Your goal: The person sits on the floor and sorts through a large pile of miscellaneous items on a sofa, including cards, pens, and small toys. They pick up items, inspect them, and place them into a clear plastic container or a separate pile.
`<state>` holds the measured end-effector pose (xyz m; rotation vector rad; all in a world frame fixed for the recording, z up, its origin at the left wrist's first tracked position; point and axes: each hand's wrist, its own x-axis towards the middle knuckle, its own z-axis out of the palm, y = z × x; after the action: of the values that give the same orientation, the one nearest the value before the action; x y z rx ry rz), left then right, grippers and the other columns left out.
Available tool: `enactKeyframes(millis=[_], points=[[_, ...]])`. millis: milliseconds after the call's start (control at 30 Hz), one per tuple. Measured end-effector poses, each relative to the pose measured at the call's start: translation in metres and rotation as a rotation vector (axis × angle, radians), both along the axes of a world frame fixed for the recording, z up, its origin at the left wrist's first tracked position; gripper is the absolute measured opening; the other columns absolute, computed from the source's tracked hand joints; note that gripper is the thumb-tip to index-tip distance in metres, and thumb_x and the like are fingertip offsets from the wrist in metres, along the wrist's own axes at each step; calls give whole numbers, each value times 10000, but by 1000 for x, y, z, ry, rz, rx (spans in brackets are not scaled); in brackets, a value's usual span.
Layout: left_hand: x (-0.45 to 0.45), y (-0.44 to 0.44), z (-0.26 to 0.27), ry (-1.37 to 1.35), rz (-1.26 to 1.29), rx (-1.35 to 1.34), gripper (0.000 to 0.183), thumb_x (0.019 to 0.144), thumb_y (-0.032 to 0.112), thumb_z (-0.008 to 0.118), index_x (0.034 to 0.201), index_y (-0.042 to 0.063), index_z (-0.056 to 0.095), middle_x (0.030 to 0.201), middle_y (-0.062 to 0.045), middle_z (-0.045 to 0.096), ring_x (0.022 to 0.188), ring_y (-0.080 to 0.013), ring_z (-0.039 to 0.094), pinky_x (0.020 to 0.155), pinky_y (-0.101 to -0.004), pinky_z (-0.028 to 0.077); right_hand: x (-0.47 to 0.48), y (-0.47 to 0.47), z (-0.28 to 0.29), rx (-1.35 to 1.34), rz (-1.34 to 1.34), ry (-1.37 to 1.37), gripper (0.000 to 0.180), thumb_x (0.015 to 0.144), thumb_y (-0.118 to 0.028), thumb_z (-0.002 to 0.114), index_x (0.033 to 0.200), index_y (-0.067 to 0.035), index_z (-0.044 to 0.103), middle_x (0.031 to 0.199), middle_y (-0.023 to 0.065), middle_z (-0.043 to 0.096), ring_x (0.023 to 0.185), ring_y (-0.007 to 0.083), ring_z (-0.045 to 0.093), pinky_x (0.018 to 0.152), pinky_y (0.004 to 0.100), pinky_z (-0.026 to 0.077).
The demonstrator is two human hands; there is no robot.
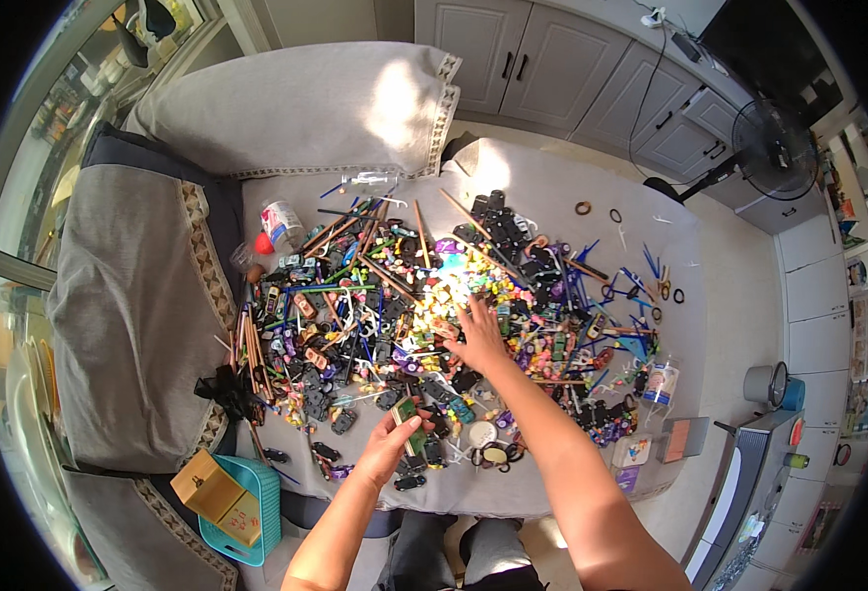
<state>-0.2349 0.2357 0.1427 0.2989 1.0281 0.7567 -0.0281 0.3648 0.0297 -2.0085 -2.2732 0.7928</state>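
Note:
My left hand [393,441] is closed around a small green flat object [407,421], perhaps a toy car or little box, near the front of the pile. Over the middle of the heap, my right hand [481,336] reaches forward with fingers spread, close to an orange toy car [445,329]. Bright sunlight washes out the small yellow pieces [434,299] by its fingertips. Around both hands lie toy cars, pencils and small colourful pieces, mixed together on a grey cloth cover [670,214]. A round white lid [482,434] rests between my forearms.
At lower left, a turquoise plastic basket [271,510] holds an open wooden box [212,480]. Clear plastic jars lie at the back left [280,221] and right [660,380] of the pile. A black fan [774,151] stands at far right. Grey sofa backs [131,310] border the left side.

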Motion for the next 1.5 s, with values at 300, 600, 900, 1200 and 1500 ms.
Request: enactKeyframes(millis=[300, 600, 900, 1200, 1500], points=[[-10, 18, -29, -13, -35, -61, 533, 839, 253, 628, 1281, 47, 411, 1102, -76, 565, 1002, -208, 572, 898, -354, 450, 11, -53, -8, 62, 191, 120, 377, 815, -168, 602, 1183, -169, 522, 1372, 60, 365, 1294, 342, 267, 1021, 522, 275], [-13, 58, -34, -41, 16, -85, 524, 846, 173, 627, 1300, 39, 404, 1123, -92, 570, 1001, -198, 571, 892, -317, 437, 49, -59, 30, -135, -42, 39, 268, 796, -118, 546, 1042, -44, 621, 1239, 133, 499, 1180, 274, 433, 1039, 441, 279], [-6, 67, -45, -42, -23, -101, 546, 840, 223, 641, 1302, 54, 405, 1112, -80, 573, 1009, -200, 566, 874, -311, 437, 15, 93, -26, 261, 167, -226, 470, 863, -152, 508, 1325, -133, 426, 1455, 93, 240, 1333, 289, 237, 1082, 447, 215], [-1, 78, -51, -60, -20, -104, 496, 846, 202, 633, 1277, 56, 434, 1107, -64, 583, 999, -177, 569, 847, -288, 446, 80, 79, -19, -11, -145, -367, 569, 900, -335, 474, 1405, -177, 265, 1476, -4, 205, 1346, 262, 213, 1069, 557, 149], [3, 78, -59, -39, -56, -91, 535, 846, 229, 634, 1296, 49, 408, 1122, -69, 578, 1010, -182, 566, 873, -296, 441, 37, 94, -26, 481, -34, 16, 223, 731, -72, 638, 948, -20, 648, 1080, 104, 566, 1009, 257, 514, 895, 371, 386]])
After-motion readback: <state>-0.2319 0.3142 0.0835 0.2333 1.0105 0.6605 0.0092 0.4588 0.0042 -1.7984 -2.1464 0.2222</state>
